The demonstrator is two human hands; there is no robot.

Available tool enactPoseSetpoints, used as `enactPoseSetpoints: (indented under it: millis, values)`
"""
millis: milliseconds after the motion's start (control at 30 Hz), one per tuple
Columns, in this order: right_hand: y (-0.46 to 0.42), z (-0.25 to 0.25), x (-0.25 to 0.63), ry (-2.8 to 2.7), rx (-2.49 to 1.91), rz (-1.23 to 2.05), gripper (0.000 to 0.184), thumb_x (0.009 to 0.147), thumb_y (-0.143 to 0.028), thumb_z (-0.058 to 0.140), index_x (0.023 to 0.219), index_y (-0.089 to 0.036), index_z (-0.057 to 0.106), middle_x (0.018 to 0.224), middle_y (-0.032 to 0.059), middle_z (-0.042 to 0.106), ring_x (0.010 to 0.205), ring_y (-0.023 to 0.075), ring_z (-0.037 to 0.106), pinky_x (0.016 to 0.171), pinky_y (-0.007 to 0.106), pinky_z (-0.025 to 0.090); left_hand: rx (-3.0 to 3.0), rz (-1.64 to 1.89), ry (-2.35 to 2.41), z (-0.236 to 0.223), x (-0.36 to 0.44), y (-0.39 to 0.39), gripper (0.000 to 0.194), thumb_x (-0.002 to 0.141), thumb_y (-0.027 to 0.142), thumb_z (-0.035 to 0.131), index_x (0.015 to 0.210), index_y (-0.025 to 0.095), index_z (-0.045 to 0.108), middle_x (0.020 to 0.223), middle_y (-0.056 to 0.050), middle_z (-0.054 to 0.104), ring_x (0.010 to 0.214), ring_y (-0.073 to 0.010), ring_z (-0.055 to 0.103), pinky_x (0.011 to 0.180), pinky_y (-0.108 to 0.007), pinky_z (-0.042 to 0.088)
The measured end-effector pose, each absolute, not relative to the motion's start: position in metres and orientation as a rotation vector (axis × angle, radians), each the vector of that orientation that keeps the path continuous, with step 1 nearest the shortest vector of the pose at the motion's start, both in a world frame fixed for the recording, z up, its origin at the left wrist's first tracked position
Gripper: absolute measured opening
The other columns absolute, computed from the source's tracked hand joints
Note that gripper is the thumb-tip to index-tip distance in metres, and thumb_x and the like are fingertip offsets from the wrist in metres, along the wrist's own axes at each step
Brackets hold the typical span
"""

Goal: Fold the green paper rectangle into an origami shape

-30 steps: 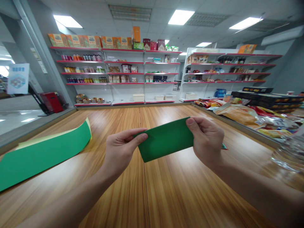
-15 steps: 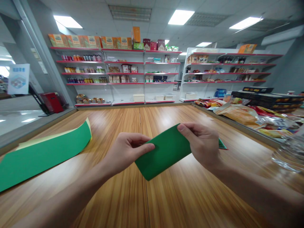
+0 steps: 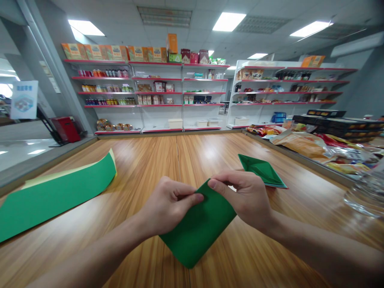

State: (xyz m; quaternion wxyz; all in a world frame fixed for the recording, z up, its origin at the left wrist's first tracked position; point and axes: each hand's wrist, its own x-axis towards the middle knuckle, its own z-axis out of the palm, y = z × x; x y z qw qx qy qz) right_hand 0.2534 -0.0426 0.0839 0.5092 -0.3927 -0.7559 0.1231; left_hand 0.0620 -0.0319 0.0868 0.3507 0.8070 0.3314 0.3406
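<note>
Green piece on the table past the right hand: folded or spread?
Folded: creases cross the green piece and layered edges show on its near side. Number of layers: cannot tell.

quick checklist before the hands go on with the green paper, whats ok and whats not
1. Left hand pinching the green paper: ok.
2. Right hand pinching its upper edge: ok.
3. Green paper flat on the table: not ok, held up at a slant.
4. Upper edges lined up: cannot tell, the hands cover part of them.
5. Right hand not touching the folded piece behind it: cannot tell, they overlap in view.
6. Large green sheet apart from left hand: ok.
</note>
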Motion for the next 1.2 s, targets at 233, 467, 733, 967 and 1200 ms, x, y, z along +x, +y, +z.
enactPoseSetpoints:
  millis: [233,467,733,967,1200]
  values:
    - [-0.041,0.086,0.254,-1.839,-0.969,0.458,0.02,0.086,-0.03,0.058,0.073,-0.018,0.069,0.06,-0.0013,0.063,0.055,0.0111,0.056,0.048,0.02,0.043,2.083,0.902,0.881,0.086,0.062,-0.034,0.047,0.084,0.032,0.053,0.042,0.018,0.038,0.048,0.005,0.019,0.043,-0.0078,0.021,0.04,-0.024,0.013]
    - [-0.035,0.087,0.26,-1.774,-0.987,0.736,0.028,0.084,-0.04,0.06,0.071,-0.016,0.067,0.059,-0.0007,0.058,0.052,0.0108,0.05,0.044,0.02,0.037,1.838,1.039,0.946,0.084,0.06,-0.03,0.037,0.081,0.039,0.059,0.051,0.017,0.058,0.047,0.003,0.033,0.044,-0.0097,0.029,0.039,-0.023,0.019]
    - [-0.04,0.084,0.261,-1.728,-1.003,0.666,0.028,0.081,-0.039,0.064,0.065,-0.016,0.069,0.053,-0.0019,0.052,0.05,0.01,0.044,0.042,0.021,0.03,1.938,1.036,0.892,0.081,0.058,-0.031,0.044,0.085,0.038,0.056,0.046,0.017,0.047,0.048,0.004,0.026,0.044,-0.0086,0.025,0.041,-0.024,0.016]
    - [-0.041,0.088,0.262,-1.769,-0.986,0.563,0.027,0.082,-0.036,0.063,0.065,-0.017,0.069,0.051,-0.0024,0.053,0.048,0.0097,0.044,0.042,0.021,0.03,2.022,1.043,0.894,0.082,0.058,-0.031,0.048,0.086,0.039,0.054,0.045,0.017,0.043,0.047,0.005,0.023,0.043,-0.0081,0.022,0.04,-0.024,0.014]
    - [-0.046,0.091,0.259,-1.898,-0.942,0.345,0.023,0.083,-0.028,0.063,0.063,-0.017,0.069,0.049,-0.0032,0.054,0.046,0.0086,0.046,0.042,0.02,0.032,1.859,1.19,0.939,0.084,0.067,-0.037,0.025,0.08,0.039,0.063,0.068,0.018,0.07,0.053,0.001,0.052,0.048,-0.0109,0.043,0.042,-0.02,0.031]
